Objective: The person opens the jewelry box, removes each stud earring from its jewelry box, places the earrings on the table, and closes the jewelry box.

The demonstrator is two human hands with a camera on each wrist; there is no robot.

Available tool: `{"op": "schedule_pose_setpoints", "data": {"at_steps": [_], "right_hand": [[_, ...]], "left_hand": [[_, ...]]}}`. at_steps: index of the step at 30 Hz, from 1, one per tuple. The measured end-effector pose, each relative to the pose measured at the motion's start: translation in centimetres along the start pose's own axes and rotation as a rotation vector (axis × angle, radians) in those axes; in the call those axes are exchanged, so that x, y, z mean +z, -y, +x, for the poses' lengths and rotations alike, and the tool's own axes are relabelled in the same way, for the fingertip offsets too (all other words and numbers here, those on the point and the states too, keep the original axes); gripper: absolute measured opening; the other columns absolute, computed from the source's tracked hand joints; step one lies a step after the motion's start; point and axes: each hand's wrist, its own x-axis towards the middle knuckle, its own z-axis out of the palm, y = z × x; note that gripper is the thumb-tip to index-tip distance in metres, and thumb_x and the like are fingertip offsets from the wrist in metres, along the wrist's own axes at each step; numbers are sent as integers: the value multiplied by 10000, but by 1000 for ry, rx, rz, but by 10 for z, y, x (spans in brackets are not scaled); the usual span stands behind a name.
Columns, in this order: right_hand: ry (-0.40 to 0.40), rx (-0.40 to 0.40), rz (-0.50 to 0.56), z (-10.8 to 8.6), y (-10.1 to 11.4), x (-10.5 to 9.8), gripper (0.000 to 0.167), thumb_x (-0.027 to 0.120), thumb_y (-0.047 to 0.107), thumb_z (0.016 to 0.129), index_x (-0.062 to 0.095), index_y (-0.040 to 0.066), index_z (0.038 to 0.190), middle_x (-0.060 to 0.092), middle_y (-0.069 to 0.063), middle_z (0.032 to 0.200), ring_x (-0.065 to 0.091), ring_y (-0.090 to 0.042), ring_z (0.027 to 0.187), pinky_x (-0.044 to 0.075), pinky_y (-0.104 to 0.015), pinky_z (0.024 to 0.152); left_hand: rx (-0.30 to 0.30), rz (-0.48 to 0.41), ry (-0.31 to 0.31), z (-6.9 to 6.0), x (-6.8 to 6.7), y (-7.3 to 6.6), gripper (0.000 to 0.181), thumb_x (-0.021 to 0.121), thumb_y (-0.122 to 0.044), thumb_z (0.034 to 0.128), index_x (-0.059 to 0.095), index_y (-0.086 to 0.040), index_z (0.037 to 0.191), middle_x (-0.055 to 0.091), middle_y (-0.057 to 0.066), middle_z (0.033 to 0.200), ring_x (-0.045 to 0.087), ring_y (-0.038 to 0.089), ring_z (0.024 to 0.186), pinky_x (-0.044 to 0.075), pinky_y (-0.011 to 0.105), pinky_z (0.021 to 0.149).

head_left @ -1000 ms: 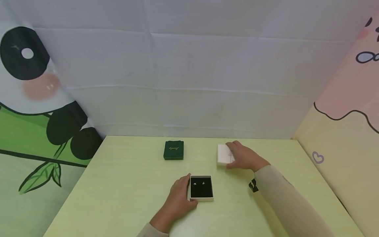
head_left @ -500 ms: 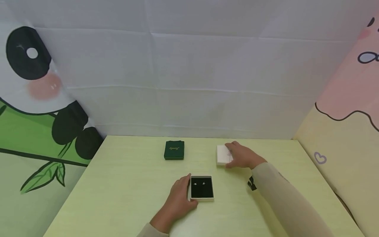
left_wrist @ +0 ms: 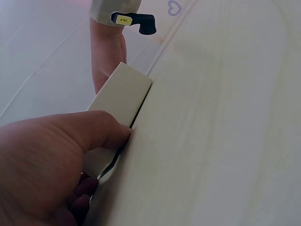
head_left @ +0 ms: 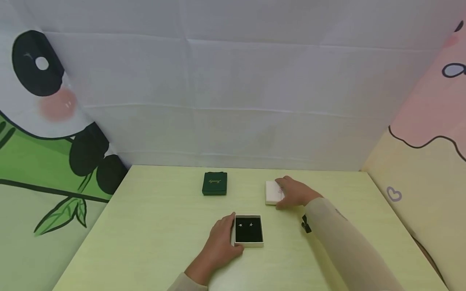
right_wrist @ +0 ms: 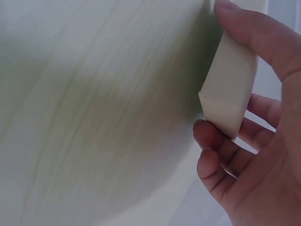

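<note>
holding the open box [head_left: 249, 245] at its left side, the left-hand grip [head_left: 220, 244] sits at lower centre of the head view, while the right-hand grip [head_left: 295, 192] grasps a flat white piece [head_left: 272, 193] right of centre; whether that piece is raised or resting, i cannot tell. the step looks like steadying one and handling the other, best done with light pressure on opposite edges and the open box level, so the star studs [head_left: 251, 224] aren't jostled. those look metallic, set in a matte black pad [head_left: 248, 235]. a squarish green box [head_left: 214, 184] with gold lettering sits left of the white piece, on a pale yellow table [head_left: 156, 226] with faint streaks, before a creased white cloth [head_left: 233, 81]. in the left wrist view, the thumb [left_wrist: 106, 129] presses the smooth, straight-edged cream side at centre left; spreading that force would likely spare the wall. in the right wrist view, thumb and fingers pinch the white piece at upper right, crisp-cornered and card-like; a gentle hold should avoid denting it.
</note>
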Motion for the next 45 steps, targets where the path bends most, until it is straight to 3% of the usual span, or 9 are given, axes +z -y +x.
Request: {"op": "schedule_pose_setpoints", "data": {"at_steps": [8, 16, 24, 36, 41, 45], "right_hand": [[14, -10, 33, 2, 1, 5, 987, 860, 359, 800, 357, 40, 1586, 466, -132, 1449, 527, -228, 1117, 453, -494, 1015], [27, 8, 28, 2, -3, 8, 1008, 849, 372, 807, 316, 91, 1616, 421, -124, 1470, 512, -234, 1111, 465, -485, 978], [-11, 17, 5, -1, -9, 9, 1049, 864, 400, 793, 302, 93, 1623, 373, -174, 1509, 535, -277, 1136, 468, -513, 1003], [-101, -1, 101, -18, -2, -2, 1025, 902, 411, 758, 381, 100, 1585, 397, -183, 1493, 544, -376, 1226, 458, -581, 1016], [-154, -33, 154, -23, 6, -2, 956, 897, 415, 767, 445, 95, 1546, 460, -154, 1466, 574, -308, 1132, 476, -530, 990], [-194, -58, 243, -29, 13, 0, 831, 885, 367, 798, 515, 75, 1483, 527, -133, 1400, 580, -233, 936, 500, -431, 862]], "left_hand": [[5, 7, -8, -1, 0, 0, 955, 792, -170, 714, 366, 57, 1538, 488, 185, 1486, 440, 379, 1352, 324, 579, 1125], [9, 27, -14, 1, 2, 1, 961, 802, -178, 709, 371, 53, 1536, 498, 173, 1475, 456, 361, 1336, 339, 565, 1120], [3, 18, -10, 0, 2, 1, 957, 794, -177, 716, 365, 49, 1541, 490, 166, 1484, 444, 362, 1347, 325, 569, 1128], [-5, 12, -2, 1, 2, 1, 954, 789, -182, 726, 360, 37, 1549, 479, 168, 1492, 429, 375, 1365, 316, 575, 1130], [-7, 13, -7, 1, 2, 3, 956, 792, -182, 722, 363, 42, 1546, 481, 173, 1493, 433, 377, 1363, 321, 571, 1131], [-12, 8, -8, 0, 2, 3, 958, 792, -177, 719, 363, 49, 1545, 480, 177, 1494, 430, 385, 1368, 315, 575, 1135]]}}
